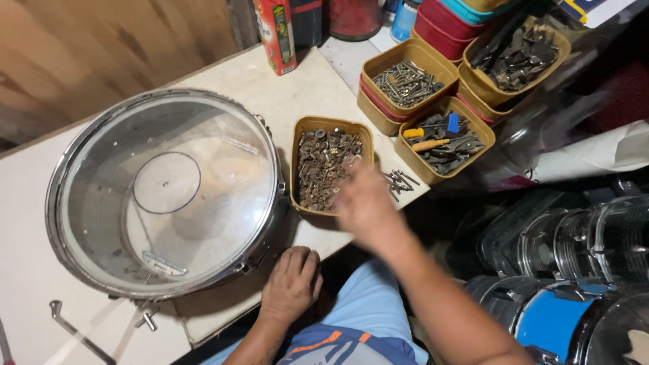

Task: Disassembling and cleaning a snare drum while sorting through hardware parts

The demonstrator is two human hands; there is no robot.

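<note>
The drum (165,192) shows a glossy chrome metal hoop and clear, smooth plastic head. The tub (329,126) is matt tan plastic, filled with dull, rusty metal washers (324,165). The worktop (297,88) looks matt and scuffed.

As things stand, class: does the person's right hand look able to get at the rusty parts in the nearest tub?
Probably yes: the right hand hovers blurred at the open tub, nothing covering its rusty parts.

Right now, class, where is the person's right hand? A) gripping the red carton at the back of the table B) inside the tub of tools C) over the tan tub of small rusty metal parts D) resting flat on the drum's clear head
C: the right hand, blurred, hovers over the near edge of the tan tub of rusty hardware, beside the drum.
</note>
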